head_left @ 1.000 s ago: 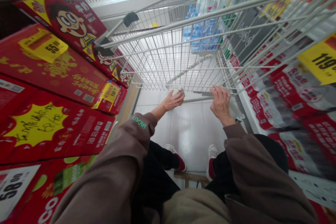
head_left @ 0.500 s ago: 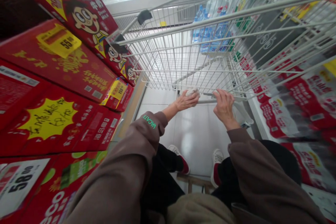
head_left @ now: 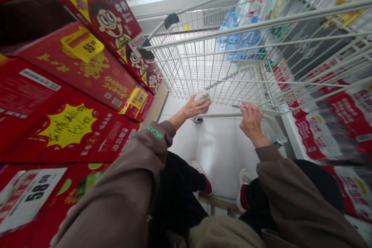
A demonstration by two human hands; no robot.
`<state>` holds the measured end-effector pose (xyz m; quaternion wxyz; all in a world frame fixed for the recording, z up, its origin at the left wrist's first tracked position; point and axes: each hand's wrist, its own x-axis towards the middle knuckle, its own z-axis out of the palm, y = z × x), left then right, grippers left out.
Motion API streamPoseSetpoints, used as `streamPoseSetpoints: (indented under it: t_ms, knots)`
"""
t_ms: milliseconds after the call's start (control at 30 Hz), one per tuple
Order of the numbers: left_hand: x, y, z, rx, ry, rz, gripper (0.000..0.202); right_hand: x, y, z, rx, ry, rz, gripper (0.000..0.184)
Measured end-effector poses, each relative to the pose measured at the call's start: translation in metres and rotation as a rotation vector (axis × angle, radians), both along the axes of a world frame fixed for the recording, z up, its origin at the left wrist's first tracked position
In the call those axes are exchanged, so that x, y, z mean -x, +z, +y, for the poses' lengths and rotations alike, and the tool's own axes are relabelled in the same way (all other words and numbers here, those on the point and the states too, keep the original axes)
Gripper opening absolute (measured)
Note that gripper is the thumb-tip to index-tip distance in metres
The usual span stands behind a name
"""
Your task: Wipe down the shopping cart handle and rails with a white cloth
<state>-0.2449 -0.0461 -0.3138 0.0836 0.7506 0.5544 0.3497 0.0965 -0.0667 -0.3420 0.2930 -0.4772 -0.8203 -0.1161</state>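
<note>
A wire shopping cart [head_left: 215,42] stands across the aisle in front of me, its near bottom edge at the height of my hands. My left hand [head_left: 198,107] is closed around a crumpled whitish cloth [head_left: 202,96] and presses it to the cart's lower wires. Further right, my right hand [head_left: 251,120] has its fingertips curled over the cart's bottom rail. Under the basket runs a pale frame bar, with a caster wheel [head_left: 197,120] below the cloth.
Red cartons [head_left: 72,66] with price signs are stacked close on my left. Shrink-wrapped red-and-white bottle packs [head_left: 316,131] line the right side. Blue-tinted water bottles [head_left: 241,42] stand beyond the cart. A wooden stool edge [head_left: 216,202] shows between my feet.
My left hand with the cloth has slid left along the cart's lower edge, uncovering the caster wheel. My right hand stays on the rail. The whole view has shifted slightly.
</note>
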Motion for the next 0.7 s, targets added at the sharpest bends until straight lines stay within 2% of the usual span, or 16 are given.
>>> streamPoseSetpoints:
  t_ms: [133, 200, 333, 400, 567, 633, 700]
  knots:
    - [0.007, 0.008, -0.004, -0.011, -0.002, -0.018, 0.025, 0.005, 0.0, -0.002, -0.019, -0.002, 0.011, 0.059]
    - [0.01, 0.01, -0.005, 0.011, -0.055, -0.005, 0.024, 0.012, 0.001, -0.002, -0.02, 0.0, 0.009, 0.059]
    - [0.012, 0.006, 0.001, 0.093, -0.205, 0.084, 0.028, 0.036, 0.004, -0.002, 0.0, 0.042, -0.021, 0.058]
    - [0.022, 0.002, 0.004, 0.094, -0.214, 0.119, 0.028, 0.048, 0.007, -0.002, -0.006, 0.078, -0.038, 0.059]
    - [0.075, -0.002, -0.003, -0.031, -0.004, 0.1, 0.022, 0.079, 0.028, 0.01, -0.062, 0.152, -0.053, 0.059]
    - [0.086, 0.001, -0.006, -0.077, 0.078, 0.105, 0.023, 0.098, 0.044, 0.021, -0.098, 0.2, -0.075, 0.058]
    - [0.086, 0.003, -0.007, -0.103, 0.159, 0.135, 0.027, 0.119, 0.061, 0.032, -0.134, 0.234, -0.098, 0.061]
